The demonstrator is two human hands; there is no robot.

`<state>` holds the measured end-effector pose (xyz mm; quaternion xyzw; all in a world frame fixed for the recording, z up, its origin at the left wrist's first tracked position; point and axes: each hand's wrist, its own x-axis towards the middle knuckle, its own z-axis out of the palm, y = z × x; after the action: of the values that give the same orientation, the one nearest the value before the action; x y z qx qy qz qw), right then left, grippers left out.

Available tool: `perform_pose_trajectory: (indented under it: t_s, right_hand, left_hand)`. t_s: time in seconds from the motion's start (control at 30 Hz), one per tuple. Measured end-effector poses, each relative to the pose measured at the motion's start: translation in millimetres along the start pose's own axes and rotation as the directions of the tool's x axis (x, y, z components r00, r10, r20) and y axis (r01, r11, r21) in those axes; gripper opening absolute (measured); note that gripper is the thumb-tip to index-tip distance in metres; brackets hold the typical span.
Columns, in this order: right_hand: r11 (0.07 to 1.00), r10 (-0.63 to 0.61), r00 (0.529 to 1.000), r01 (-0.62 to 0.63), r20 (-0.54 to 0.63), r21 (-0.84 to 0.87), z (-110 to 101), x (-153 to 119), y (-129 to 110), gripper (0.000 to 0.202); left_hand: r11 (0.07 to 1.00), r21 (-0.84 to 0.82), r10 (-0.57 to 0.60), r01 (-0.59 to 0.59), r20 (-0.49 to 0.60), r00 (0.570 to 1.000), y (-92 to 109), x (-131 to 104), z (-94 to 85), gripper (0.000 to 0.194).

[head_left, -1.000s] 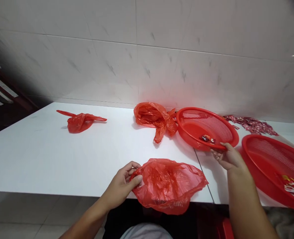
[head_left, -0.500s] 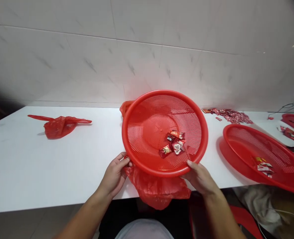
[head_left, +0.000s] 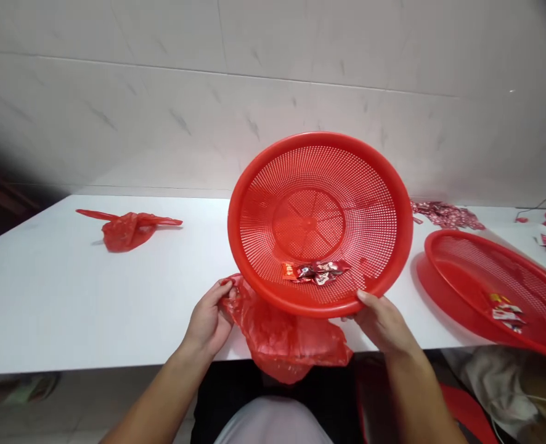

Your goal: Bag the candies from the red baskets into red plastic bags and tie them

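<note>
A round red plastic colander (head_left: 309, 223) is tilted up in front of me, its open side facing me. Several small wrapped candies (head_left: 317, 272) lie together near its lower rim. My right hand (head_left: 383, 322) grips the lower right rim, thumb on the inside and fingers underneath. Below the colander hangs a thin red plastic bag (head_left: 291, 348), over the table's front edge. My left hand (head_left: 212, 317) pinches the bag's upper left edge, just left of the colander's rim.
On the white table (head_left: 69, 296), a knotted red plastic bag (head_left: 129, 231) lies at the left. A second red colander (head_left: 476, 271) with several packets stands at the right. Behind it is a pile of small red packets (head_left: 446, 216). A tiled wall (head_left: 162, 123) closes off the back.
The colander has tipped up more steeply, and the candies have slid to its lower side. My left hand is now apart from the rim, on the bag's edge.
</note>
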<state>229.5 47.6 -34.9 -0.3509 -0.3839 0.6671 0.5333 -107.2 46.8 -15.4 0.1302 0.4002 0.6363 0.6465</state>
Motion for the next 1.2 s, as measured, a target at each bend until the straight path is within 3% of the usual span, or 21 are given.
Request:
perform_pose_trajectory:
  t_s: [0.13,0.3,0.5,0.6,0.73,0.83,0.93,1.0,1.07,1.2]
  right_hand:
    - [0.993,0.043,0.997,-0.036,-0.062,0.110,-6.4,-10.6,-10.6,0.029]
    - [0.977,0.155,0.985,-0.142,-0.072,0.162,-7.7,-9.9,-0.2,0.038]
    - [0.985,0.125,0.992,-0.125,0.005,0.123,24.6,10.1,22.2,0.037]
    - [1.000,0.016,1.000,-0.016,-0.001,0.008,36.7,24.3,33.3,0.035]
    - [0.948,-0.127,0.986,0.088,-0.110,-0.307,28.6,39.1,38.8,0.042]
    - [0.846,-0.241,0.963,0.149,-0.118,-0.512,15.3,46.2,33.9,0.043]
    - [0.676,-0.421,0.906,0.290,-0.032,-0.678,8.6,50.9,26.4,0.037]
    - [0.597,-0.503,0.864,0.356,0.011,-0.719,8.7,52.9,22.7,0.032]
    - [0.578,-0.540,0.842,0.384,0.015,-0.720,11.2,53.8,20.4,0.028]
    - [0.672,-0.548,0.833,0.382,-0.078,-0.635,19.6,51.6,17.0,0.022]
  left_hand:
    - [0.999,-0.021,0.045,-0.046,-0.063,0.997,4.2,-3.3,-6.5,0.016]
    - [0.997,-0.053,0.056,-0.062,-0.107,0.993,7.2,-4.5,-11.6,0.019]
    - [0.997,-0.070,-0.020,0.014,-0.079,0.997,-0.6,-5.6,-5.4,0.013]
    - [0.997,-0.078,0.004,-0.008,-0.052,0.999,1.6,-4.4,-0.9,0.009]
    - [0.993,-0.118,0.023,-0.025,-0.013,1.000,17.3,1.1,5.4,0.007]
    - [0.993,-0.121,0.009,-0.010,-0.009,1.000,29.1,8.8,10.2,0.017]
    - [0.993,-0.119,-0.018,0.016,-0.011,1.000,33.9,18.9,13.4,0.019]
    - [0.993,-0.116,-0.035,0.037,0.019,0.999,34.1,25.5,13.9,0.020]
    - [0.993,-0.107,-0.045,0.051,0.057,0.997,33.4,30.8,13.3,0.021]
    - [0.997,-0.068,-0.027,0.033,0.087,0.996,32.1,36.3,12.9,0.023]
